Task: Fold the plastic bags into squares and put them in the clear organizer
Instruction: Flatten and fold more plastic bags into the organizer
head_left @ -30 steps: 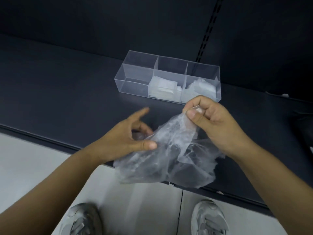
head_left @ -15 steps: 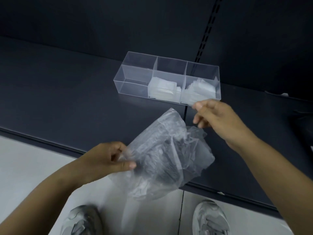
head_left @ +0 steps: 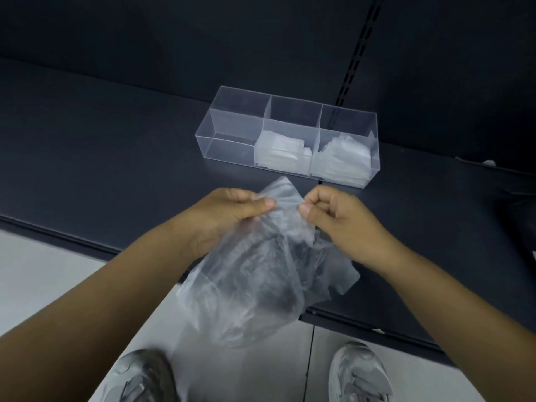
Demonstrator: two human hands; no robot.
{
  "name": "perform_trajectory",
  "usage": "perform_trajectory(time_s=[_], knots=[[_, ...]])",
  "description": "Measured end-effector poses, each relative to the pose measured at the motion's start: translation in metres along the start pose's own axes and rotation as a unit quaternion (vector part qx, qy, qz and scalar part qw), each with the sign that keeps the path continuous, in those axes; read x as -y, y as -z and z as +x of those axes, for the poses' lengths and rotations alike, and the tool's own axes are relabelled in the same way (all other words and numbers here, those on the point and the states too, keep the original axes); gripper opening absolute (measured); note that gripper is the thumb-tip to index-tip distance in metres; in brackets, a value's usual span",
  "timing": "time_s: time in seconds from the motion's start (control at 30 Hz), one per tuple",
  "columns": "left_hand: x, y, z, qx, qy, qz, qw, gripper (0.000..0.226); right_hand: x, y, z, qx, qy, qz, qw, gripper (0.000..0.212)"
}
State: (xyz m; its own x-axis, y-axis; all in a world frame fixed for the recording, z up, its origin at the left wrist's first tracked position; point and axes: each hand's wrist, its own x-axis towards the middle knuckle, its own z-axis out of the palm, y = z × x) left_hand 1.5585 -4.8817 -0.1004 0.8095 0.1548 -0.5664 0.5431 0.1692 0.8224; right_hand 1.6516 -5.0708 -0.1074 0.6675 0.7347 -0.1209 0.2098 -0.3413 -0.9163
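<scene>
Over the front edge of the shelf (head_left: 116, 146), both hands now pinch the top of the bag (head_left: 255, 285), side by side. The left hand (head_left: 229, 216) has come up from low on the left, and the right hand (head_left: 339, 219), which had let go, grips again. Behind them the organizer (head_left: 229, 140) sits as before, with folded bags (head_left: 281, 152) in its middle and right parts.
</scene>
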Motion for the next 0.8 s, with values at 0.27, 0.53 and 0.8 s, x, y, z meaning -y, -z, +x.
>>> perform_trajectory(time_s=[0.27, 0.53, 0.8], knots=[[0.027, 0.041, 0.005, -0.215, -0.039, -0.144, 0.965, 0.018, -0.026, 0.038, -0.017, -0.077, -0.059, 0.092, 0.991, 0.037], [0.045, 0.063, 0.015, -0.255, -0.035, -0.163, 0.952, 0.018, -0.034, 0.009, -0.016, 0.085, -0.091, -0.017, 0.992, 0.051], [0.050, 0.081, 0.018, -0.251, -0.019, -0.196, 0.948, 0.028, -0.036, 0.030, -0.009, 0.167, -0.104, 0.001, 0.980, 0.018]])
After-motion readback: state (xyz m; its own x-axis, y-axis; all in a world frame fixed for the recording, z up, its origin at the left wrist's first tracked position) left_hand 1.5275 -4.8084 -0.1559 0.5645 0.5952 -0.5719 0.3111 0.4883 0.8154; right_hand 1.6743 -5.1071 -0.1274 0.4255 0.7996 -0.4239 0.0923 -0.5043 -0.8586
